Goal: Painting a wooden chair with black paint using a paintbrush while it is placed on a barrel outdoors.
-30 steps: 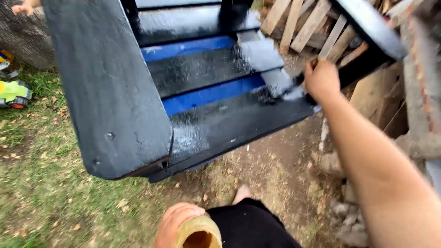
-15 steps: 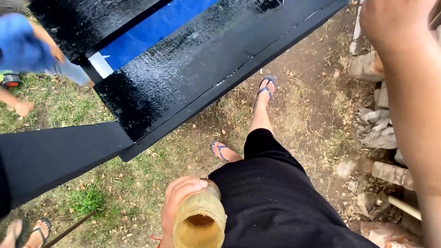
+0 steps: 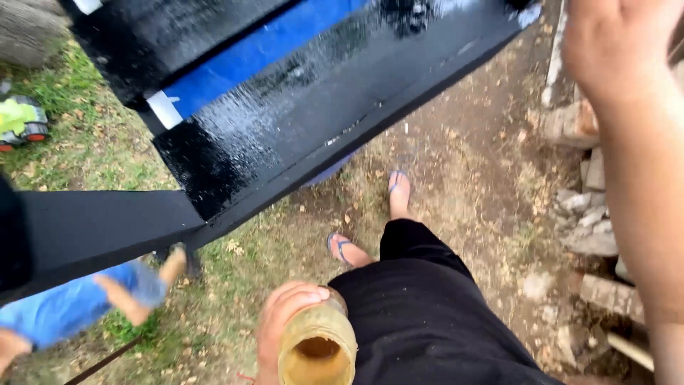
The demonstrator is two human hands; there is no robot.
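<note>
Outdoors, on patchy grass and bare dirt (image 3: 491, 178), we stand over a piece of wooden furniture (image 3: 320, 121) whose slats gleam black with wet-looking paint, with blue showing in the gaps between them. Our left hand (image 3: 281, 324) sits low by our hip, fingers wrapped around a yellowish jar (image 3: 317, 349) with its mouth facing up at us; the thumb lies across the rim. Our right hand (image 3: 613, 43) is raised up and ahead of the jar, close to the camera at the right edge, just beside the far end of the glossy slat. It is blurred and partly cut off, so we cannot tell whether it is spread or holding anything. Beyond our left hand, towards the furniture, our two feet in sandals (image 3: 370, 221) rest on the dirt. To the right of our raised arm lies a line of stones (image 3: 591, 214). Left of the jar hand, under the dull black board, someone else in blue (image 3: 64, 314) is crouched, and a green toy (image 3: 18, 121) sits further off in the grass.

We judge the painting to be mid-way.
</note>
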